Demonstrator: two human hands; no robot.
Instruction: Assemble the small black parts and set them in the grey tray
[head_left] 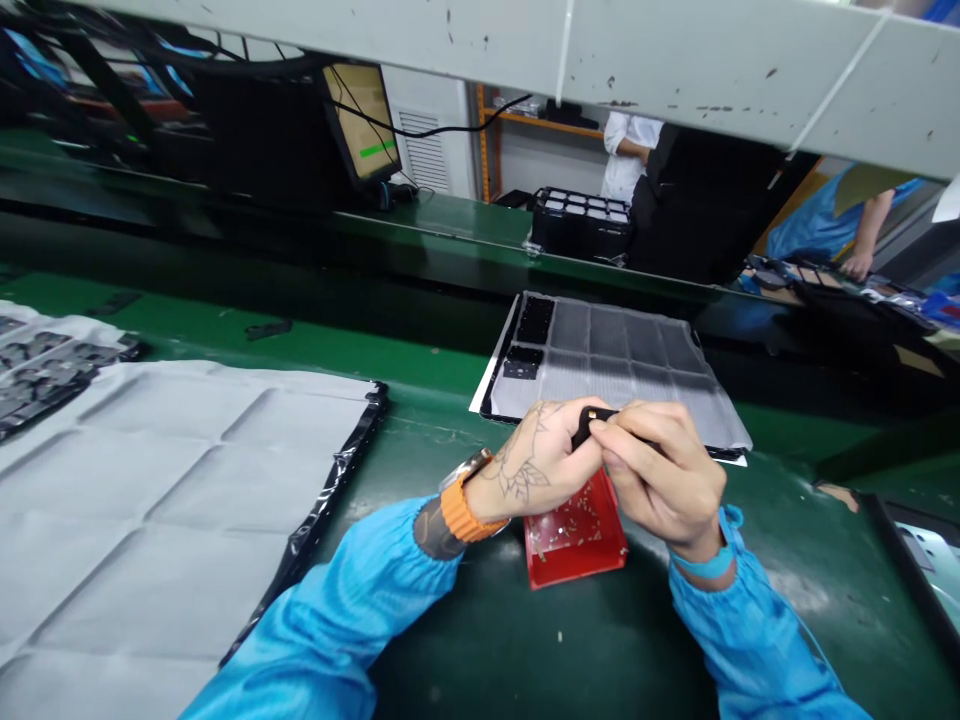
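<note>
A small black part (pixel 581 430) with a tiny gold-coloured piece on its top is held up between my two hands. My left hand (pixel 536 455) has its fingers closed around the part's left end. Fingertips of my right hand (pixel 664 475) pinch and press on it from the right, the thumb beside the gold spot. Most of the part is covered by fingers. Just below my hands lies a red tray (pixel 536 570) with several tiny gold-coloured pieces scattered inside.
Behind my hands lies a sectioned tray (pixel 630 350) with black parts at its left end. A large white-covered tray (pixel 172 520) fills the left, with another tray of black parts (pixel 45 360) beyond. Overhead runs a grey beam (pixel 480 50). Other people work past the bench.
</note>
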